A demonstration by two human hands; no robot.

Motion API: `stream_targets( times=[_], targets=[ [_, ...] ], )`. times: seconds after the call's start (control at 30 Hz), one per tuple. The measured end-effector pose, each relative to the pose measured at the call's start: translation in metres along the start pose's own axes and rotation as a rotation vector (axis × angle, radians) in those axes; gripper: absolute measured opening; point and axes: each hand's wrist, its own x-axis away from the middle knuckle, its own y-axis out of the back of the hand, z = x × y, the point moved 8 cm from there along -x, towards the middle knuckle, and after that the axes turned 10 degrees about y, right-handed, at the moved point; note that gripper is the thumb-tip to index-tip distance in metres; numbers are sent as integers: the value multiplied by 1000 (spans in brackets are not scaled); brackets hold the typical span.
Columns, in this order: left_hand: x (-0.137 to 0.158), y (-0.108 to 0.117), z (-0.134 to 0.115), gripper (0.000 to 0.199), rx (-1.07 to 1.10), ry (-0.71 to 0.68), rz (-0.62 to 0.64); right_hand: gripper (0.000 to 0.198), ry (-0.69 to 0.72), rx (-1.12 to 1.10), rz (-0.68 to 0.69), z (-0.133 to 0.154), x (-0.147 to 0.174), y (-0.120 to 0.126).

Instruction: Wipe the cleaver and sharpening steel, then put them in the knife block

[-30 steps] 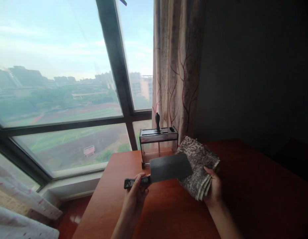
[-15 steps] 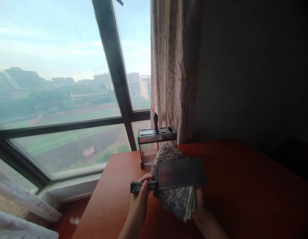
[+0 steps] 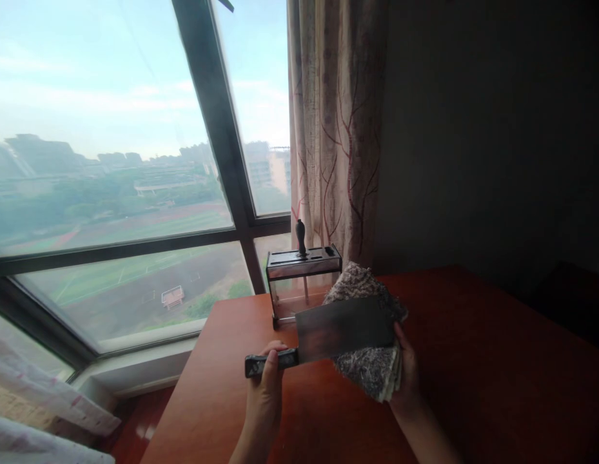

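A cleaver [image 3: 345,327] with a broad dark blade lies level across the view, its black handle to the left. My left hand [image 3: 267,368] is wrapped round that handle, thumb on top. A shaggy grey cloth [image 3: 369,374] is folded behind the blade and shows above and below it. My right hand [image 3: 406,367] grips the cloth at the blade's far end, with its thumb near the blade's corner. Most of the right fingers are hidden behind the cloth.
Behind the cleaver, a clear-sided knife block [image 3: 304,264] with a black top stands on the reddish wooden table [image 3: 222,386]. One black knife handle [image 3: 300,238] sticks up from it. A window [image 3: 110,129] and a curtain [image 3: 338,129] rise beyond the table's far edge.
The cloth has slid right along the blade with my right hand, baring the part near the handle. The cleaver has shifted slightly left and its tip end has tilted up a little.
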Motion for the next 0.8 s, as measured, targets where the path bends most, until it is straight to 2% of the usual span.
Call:
stream_targets(
  times=[0.13, 0.27, 0.37, 0.53, 0.8],
  targets=[
    [-1, 1, -7, 27, 60, -107, 28, 56, -151, -170, 4, -11, 4, 2],
    [2, 0, -11, 28, -13, -176, 28, 46, -290, -383, -6, -28, 22, -23],
    [6, -3, -13, 30, -104, -210, 60, 50, -253, -321, 18, -35, 35, -37],
    [9, -3, -10, 31, -151, -143, 58, 59, -248, -149, 102, -41, 48, -47],
    [8, -3, -17, 31, -203, -208, 40, 60, -293, -192, 63, -39, 40, -45]
  ],
)
